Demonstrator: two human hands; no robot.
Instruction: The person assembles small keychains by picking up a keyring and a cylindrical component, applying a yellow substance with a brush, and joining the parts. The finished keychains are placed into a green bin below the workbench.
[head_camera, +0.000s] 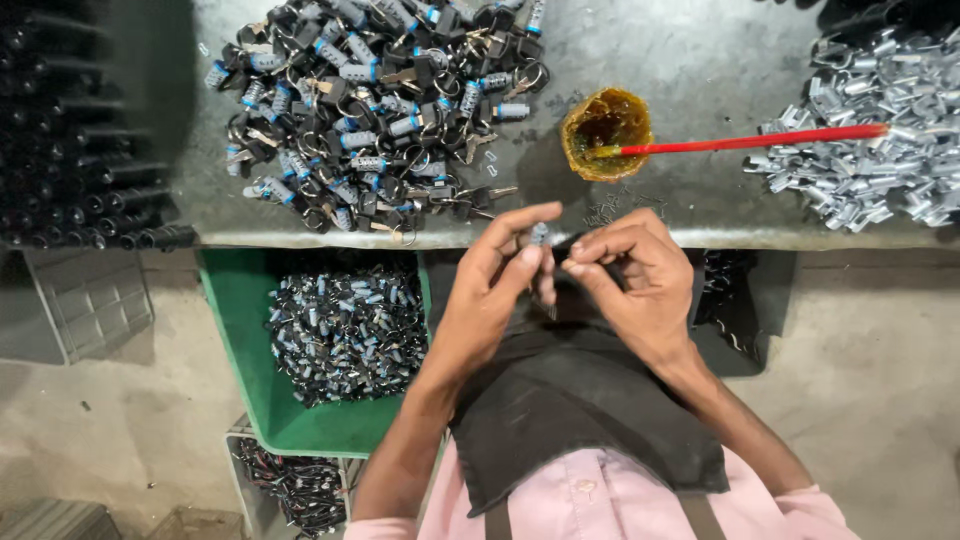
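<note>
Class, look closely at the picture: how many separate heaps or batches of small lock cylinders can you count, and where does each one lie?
2 clear ones: the heap of small metal lock cylinders with black keys on the grey worktable, and the batch in the green plastic crate below. A lower crate, partly hidden, may hold more.

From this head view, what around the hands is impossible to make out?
- Small lock part: mostly hidden by the left hand and right hand.
- Amber cup: what it holds is unclear.
- Silvery metal pieces: cut off by the right edge.
- Lower crate: contents too dark and small.
</note>
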